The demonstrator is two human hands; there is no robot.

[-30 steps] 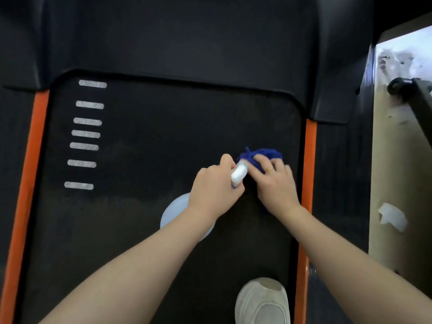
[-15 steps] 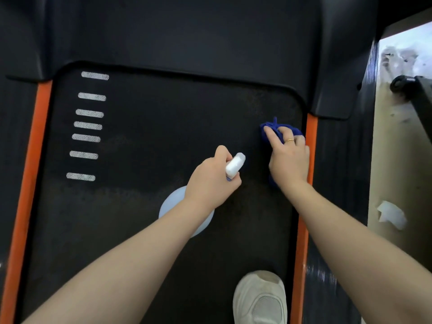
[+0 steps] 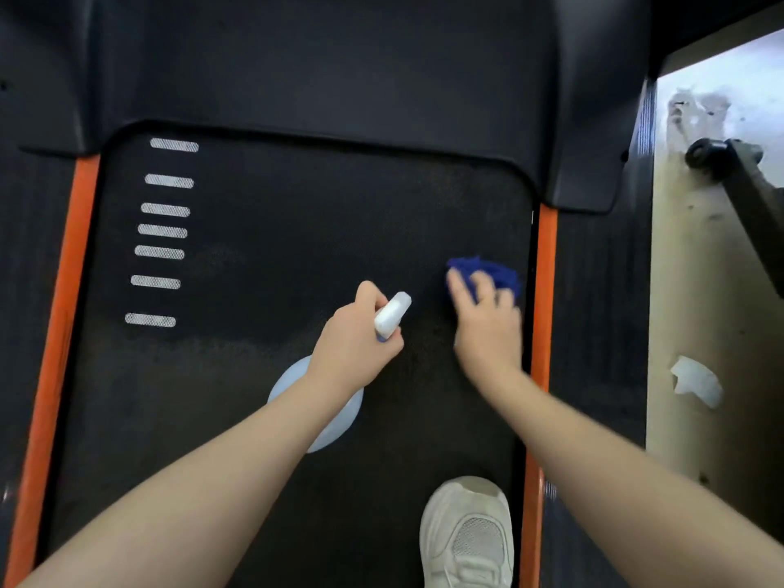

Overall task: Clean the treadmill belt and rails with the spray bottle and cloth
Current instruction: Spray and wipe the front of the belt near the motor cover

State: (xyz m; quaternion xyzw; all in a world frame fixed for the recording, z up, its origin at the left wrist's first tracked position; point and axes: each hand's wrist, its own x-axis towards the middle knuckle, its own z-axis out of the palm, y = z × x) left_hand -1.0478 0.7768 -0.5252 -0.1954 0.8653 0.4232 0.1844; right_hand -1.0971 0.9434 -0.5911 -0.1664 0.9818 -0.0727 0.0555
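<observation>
Pressing a blue cloth (image 3: 488, 271) under the right hand (image 3: 488, 324) on the treadmill belt (image 3: 297, 248), right of centre, just left of the orange rail (image 3: 545, 290). Left hand (image 3: 354, 345) curled around spray bottle (image 3: 392, 316), nozzle aimed upper right toward the cloth.

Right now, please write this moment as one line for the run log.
phase: wiping belt | left hand: holds spray bottle | right hand: presses blue cloth on belt near right orange rail
</observation>
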